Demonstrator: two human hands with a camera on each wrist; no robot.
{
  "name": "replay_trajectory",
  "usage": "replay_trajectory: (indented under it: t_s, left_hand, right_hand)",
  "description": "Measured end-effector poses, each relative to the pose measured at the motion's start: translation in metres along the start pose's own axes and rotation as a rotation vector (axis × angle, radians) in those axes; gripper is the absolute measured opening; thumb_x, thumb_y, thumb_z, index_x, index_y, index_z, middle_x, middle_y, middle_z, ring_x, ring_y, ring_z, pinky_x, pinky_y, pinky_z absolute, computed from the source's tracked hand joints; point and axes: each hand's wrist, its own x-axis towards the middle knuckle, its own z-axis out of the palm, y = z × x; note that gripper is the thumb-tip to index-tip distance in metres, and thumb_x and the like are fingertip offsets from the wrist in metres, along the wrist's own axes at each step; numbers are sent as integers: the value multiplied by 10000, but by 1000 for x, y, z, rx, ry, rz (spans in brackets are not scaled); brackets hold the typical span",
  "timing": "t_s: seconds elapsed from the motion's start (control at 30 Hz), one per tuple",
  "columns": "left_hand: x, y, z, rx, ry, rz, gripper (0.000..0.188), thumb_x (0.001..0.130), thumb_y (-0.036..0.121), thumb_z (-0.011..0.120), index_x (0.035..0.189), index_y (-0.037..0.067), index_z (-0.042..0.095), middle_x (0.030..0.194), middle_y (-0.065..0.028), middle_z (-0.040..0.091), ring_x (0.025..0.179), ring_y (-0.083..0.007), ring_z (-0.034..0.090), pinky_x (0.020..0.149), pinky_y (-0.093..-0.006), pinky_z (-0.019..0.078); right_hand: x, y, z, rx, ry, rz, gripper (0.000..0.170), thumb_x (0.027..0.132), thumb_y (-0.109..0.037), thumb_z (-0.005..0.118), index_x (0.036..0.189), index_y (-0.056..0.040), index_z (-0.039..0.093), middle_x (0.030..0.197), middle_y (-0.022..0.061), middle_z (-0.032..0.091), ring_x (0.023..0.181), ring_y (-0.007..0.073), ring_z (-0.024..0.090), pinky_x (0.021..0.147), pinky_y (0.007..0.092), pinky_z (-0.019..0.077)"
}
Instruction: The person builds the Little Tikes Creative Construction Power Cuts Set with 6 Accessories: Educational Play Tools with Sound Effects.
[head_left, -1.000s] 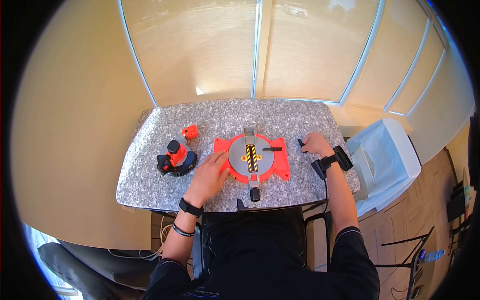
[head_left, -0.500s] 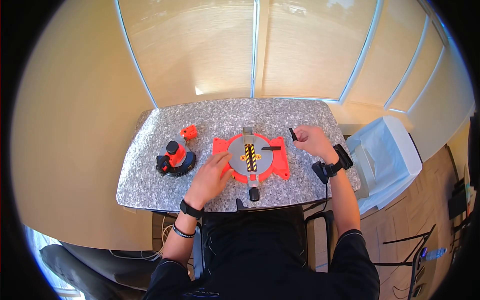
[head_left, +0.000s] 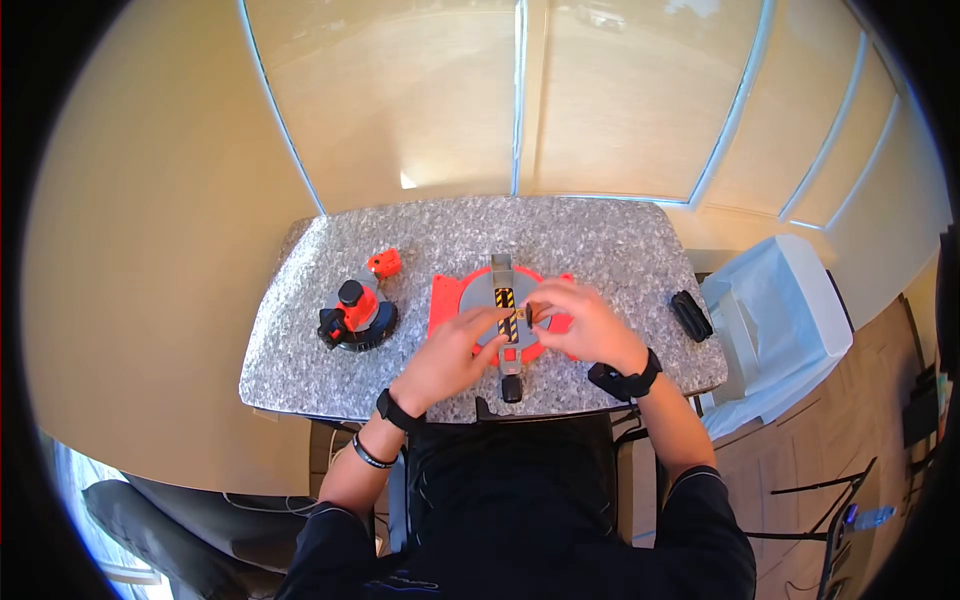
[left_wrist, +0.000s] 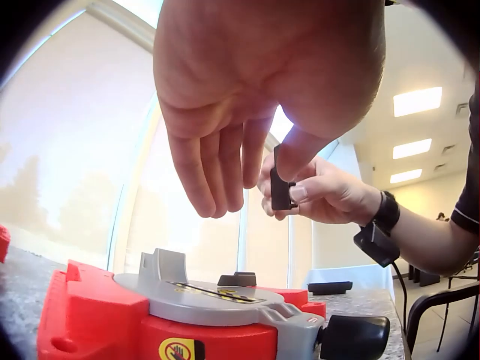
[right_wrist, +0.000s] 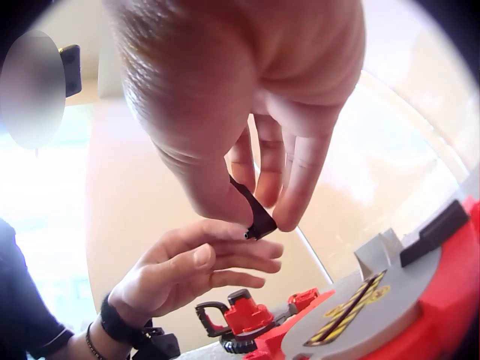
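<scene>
Between thumb and fingertips, my right hand pinches a small flat black plastic piece, held above the base of a toy mitre saw. My left hand hovers over the base's left side, its fingers extended and its thumb close to the piece in the left wrist view. Under both hands lies the red base with a grey round turntable, a yellow-and-black striped slot and a black front handle. Another black piece sits upon the turntable, hidden by my right hand in the head view.
To the left on the speckled table stands a red, grey and black toy saw head, with a small red block behind it. A black oblong part lies near the right edge. Beyond stands a bin with a pale blue liner.
My right hand has lifted the black piece from the table's right side and carried it left over the base. My left hand has shifted slightly right, towards it.
</scene>
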Motion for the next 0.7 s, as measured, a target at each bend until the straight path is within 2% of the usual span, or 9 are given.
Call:
replay_trajectory:
  t_s: [0.03, 0.17, 0.27, 0.33, 0.37, 0.43, 0.57, 0.67, 0.7]
  left_hand:
    - [2, 2, 1, -35, 2, 7, 320, 991, 125, 686, 1290, 16, 649, 1229, -202, 708, 1111, -404, 688, 946, -442, 559]
    - [3, 1, 6, -59, -15, -35, 273, 996, 124, 682, 1239, 0, 656, 1152, -209, 716, 1033, -409, 706, 891, -432, 567]
    - [3, -2, 5, -90, -11, -35, 242, 995, 110, 683, 1203, -10, 660, 1087, -214, 715, 977, -397, 721, 835, -426, 574]
    - [3, -2, 4, -139, -25, -22, 228, 985, 61, 687, 1197, -18, 658, 1071, -200, 714, 956, -340, 746, 831, -394, 591]
    - [3, -2, 3, -138, -25, -21, 228, 985, 61, 687, 1197, -18, 658, 1071, -200, 714, 956, -340, 746, 831, -394, 591]
    - [2, -2, 2, -291, -59, -112, 210, 979, -2, 676, 1188, -21, 660, 1097, -151, 706, 1006, -261, 744, 846, -357, 608]
    - [-3, -14, 10, -390, -40, -130, 202, 992, 8, 669, 1192, -7, 641, 1131, -103, 679, 1032, -255, 727, 862, -370, 618]
    - [-6, -21, 12, -525, -36, -188, 179, 1003, 13, 667, 1178, 3, 628, 1146, -69, 669, 1063, -204, 710, 856, -363, 626]
    - [-7, -21, 10, -563, -71, -230, 183, 1010, 8, 663, 1187, 11, 618, 1136, -52, 664, 1072, -160, 678, 888, -346, 607]
  right_hand:
    - [-1, -7, 2, 17, 10, -10, 357, 797, 52, 778, 1141, -2, 698, 1119, 123, 682, 986, 239, 748, 895, 343, 613]
    - [-3, -12, 8, 31, -15, -47, 360, 786, 56, 783, 1132, -13, 713, 1084, 103, 668, 994, 238, 737, 894, 343, 607]
    - [-6, -8, 12, 53, -43, -56, 325, 836, -3, 793, 1149, -27, 709, 1078, 92, 655, 983, 251, 683, 877, 361, 565]
    - [-7, -7, 15, 51, -7, -79, 355, 785, 58, 786, 1126, -24, 735, 1055, 85, 661, 952, 215, 710, 868, 340, 594]
    - [-8, -6, 17, 51, -6, -80, 355, 785, 58, 786, 1126, -24, 735, 1055, 85, 661, 952, 215, 710, 868, 340, 594]
    - [-9, -5, 20, 91, 30, -67, 358, 787, 45, 794, 1134, -38, 754, 1045, 78, 662, 953, 213, 703, 862, 337, 585]
    - [-11, -9, 24, 62, 76, -88, 360, 795, 24, 800, 1145, -55, 770, 1036, 72, 664, 952, 210, 696, 844, 334, 576]
    - [-14, -10, 28, 45, 90, -76, 354, 798, -3, 814, 1145, -61, 776, 1039, 70, 669, 953, 209, 691, 834, 335, 570]
    - [-15, -11, 28, 40, 74, -77, 378, 820, -7, 806, 1191, -57, 756, 1058, 79, 666, 970, 230, 685, 849, 347, 565]
